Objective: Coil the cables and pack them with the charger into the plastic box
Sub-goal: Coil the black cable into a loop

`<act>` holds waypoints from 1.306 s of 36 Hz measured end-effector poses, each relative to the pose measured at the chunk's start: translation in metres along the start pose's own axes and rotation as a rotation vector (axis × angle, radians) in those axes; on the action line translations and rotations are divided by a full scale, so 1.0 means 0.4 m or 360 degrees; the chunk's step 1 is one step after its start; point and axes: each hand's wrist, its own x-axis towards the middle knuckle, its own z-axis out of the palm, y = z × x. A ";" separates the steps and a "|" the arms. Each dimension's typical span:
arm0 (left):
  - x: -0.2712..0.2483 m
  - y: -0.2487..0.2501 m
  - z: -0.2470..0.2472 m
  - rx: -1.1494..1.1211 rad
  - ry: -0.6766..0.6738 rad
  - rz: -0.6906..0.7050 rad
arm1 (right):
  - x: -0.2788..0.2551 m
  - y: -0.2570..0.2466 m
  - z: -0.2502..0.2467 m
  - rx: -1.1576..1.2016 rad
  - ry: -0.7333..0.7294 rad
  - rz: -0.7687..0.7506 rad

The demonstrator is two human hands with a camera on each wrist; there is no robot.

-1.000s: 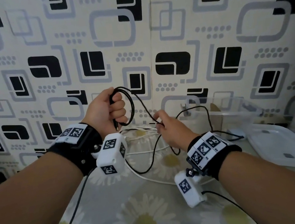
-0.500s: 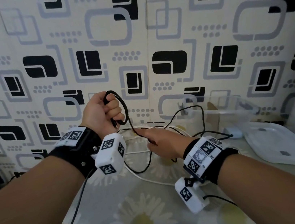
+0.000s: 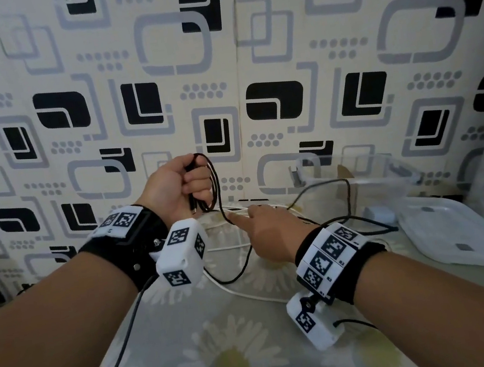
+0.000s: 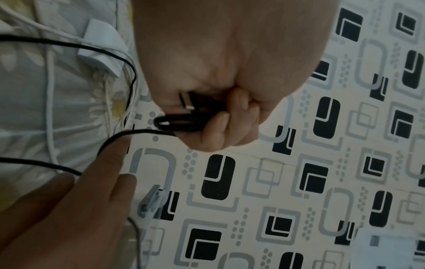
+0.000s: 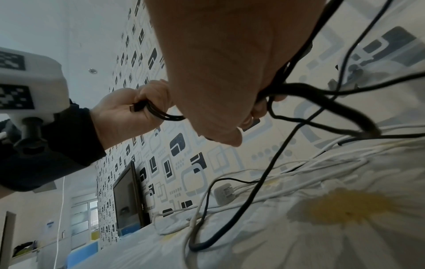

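Left hand (image 3: pixel 177 186) grip's curled round a couple loops of black cable (image 3: pixel 214 184) — right hand (image 3: pixel 267 229) pinches the slack. White cable (image 3: pixel 243 292), charger (image 5: pixel 224 193) unpacked; plastic box (image 3: pixel 358 179) at 2 o'clock looks empty.

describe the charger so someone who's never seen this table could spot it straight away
Start at the daisy-print tablecloth and look to its far side, near the patterned wall, below the raised left hand gripping the thin black cable. There lies the small white plastic charger block among loose white cables. It is the only solid, boxy piece there, with metal prongs.
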 end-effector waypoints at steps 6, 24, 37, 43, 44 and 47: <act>0.003 -0.004 -0.009 -0.0074 -0.0037 0.0018 | -0.001 -0.006 -0.005 0.0028 -0.0015 -0.0102; 0.008 -0.071 0.008 0.0896 0.0200 0.0294 | -0.022 -0.013 -0.014 0.0635 0.0555 -0.0473; 0.009 -0.105 -0.006 0.1956 0.0265 0.0211 | -0.009 0.008 -0.014 0.1251 0.0838 -0.0321; 0.011 -0.109 -0.004 0.2154 0.0273 0.0283 | -0.005 0.028 -0.013 0.1263 0.0947 -0.0098; 0.014 -0.110 -0.006 0.2200 0.0258 0.0298 | -0.002 0.032 -0.014 0.1262 0.0975 -0.0046; 0.018 -0.115 -0.019 0.2375 0.0269 0.0316 | 0.007 0.045 -0.011 0.1295 0.1010 0.0080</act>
